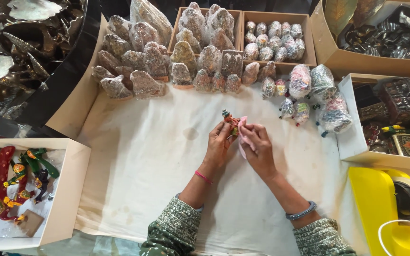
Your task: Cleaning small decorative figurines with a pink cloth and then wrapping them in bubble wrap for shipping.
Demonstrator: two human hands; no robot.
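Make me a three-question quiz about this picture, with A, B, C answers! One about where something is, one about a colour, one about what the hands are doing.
1. Where is the yellow tape dispenser?
A. bottom right
B. top left
C. middle

2. What colour is the cloth in the right hand?
A. black
B. pink
C. green

3. What is the left hand doing?
A. lying flat and empty
B. resting in the white box
C. holding a small painted figurine

Answers:
1 A, it sits at the lower right edge.
2 B, pink fabric shows by the fingers.
3 C, its fingers pinch the figurine above the white sheet.
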